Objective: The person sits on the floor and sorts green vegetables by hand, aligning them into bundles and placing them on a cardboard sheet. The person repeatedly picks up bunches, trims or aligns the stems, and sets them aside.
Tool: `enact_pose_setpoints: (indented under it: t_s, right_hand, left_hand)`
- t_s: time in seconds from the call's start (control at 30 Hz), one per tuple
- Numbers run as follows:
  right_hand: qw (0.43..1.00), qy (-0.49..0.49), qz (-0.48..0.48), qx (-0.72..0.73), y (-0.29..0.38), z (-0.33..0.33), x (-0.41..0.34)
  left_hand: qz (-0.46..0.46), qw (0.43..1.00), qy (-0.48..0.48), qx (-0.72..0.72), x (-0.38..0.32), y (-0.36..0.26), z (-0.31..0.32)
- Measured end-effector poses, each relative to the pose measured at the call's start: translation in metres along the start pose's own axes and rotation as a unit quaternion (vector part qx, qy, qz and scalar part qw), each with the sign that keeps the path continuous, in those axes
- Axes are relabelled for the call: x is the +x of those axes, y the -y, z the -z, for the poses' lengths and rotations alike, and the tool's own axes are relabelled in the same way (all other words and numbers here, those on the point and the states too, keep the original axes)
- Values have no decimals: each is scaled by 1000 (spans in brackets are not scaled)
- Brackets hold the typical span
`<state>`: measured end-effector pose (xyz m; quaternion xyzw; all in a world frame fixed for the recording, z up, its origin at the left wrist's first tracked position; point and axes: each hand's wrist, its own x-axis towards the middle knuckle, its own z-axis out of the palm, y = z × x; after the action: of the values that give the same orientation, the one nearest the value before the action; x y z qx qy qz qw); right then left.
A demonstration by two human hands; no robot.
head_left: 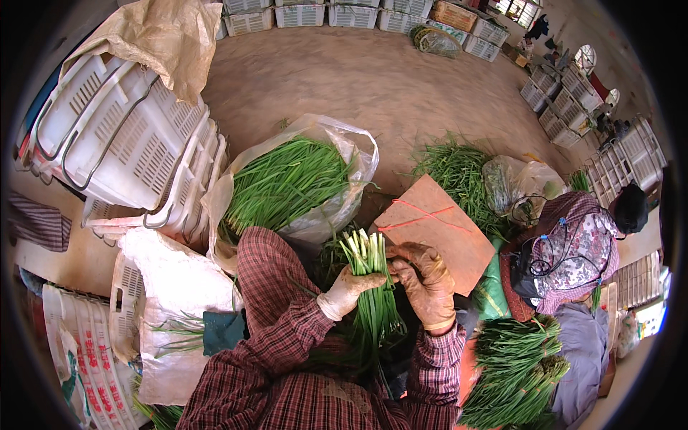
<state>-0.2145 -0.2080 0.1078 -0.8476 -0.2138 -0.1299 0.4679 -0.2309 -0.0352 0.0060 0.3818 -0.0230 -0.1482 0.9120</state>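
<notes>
My left hand (pixel 345 290), in a pale glove, is closed around a bunch of green Chinese chives (pixel 371 301), its white cut ends upward. My right hand (pixel 424 282), in a stained yellowish glove, is curled at the right side of the bunch, fingertips near the stalks; whether something thin is between them cannot be told. Beyond my knee, an open clear plastic bag (pixel 355 201) holds a large heap of loose chives (pixel 290 180). Red ties (pixel 424 215) lie across a square brown board (pixel 441 242) at the right. Tied chive bunches (pixel 516 371) are stacked at lower right.
White plastic crates (pixel 134 129) stand stacked at the left beside a white sack (pixel 166 301). Loose green leaves (pixel 457 166) lie on the floor behind the board. A co-worker (pixel 575 242) sits close on the right. More crates (pixel 355 15) line the far wall.
</notes>
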Motion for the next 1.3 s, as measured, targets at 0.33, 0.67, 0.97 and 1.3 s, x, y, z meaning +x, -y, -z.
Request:
enact_pose_setpoints:
  t_s: [0.33,0.67,0.97,1.3]
  right_hand:
    - [997,10,69,-40,11,-21,36]
    - [869,-248,-41,425,5,75,78]
    - [985,-5,-29,171,5,123,31]
    - [964,186,174,-71,14,-11,58]
  left_hand:
    - [1,999,0,47,-8,10,-4]
    - [33,997,65,17,-4,-11,-9]
    - [23,996,66,-64,8,2,9]
    - [43,995,29,89,-5,17,13]
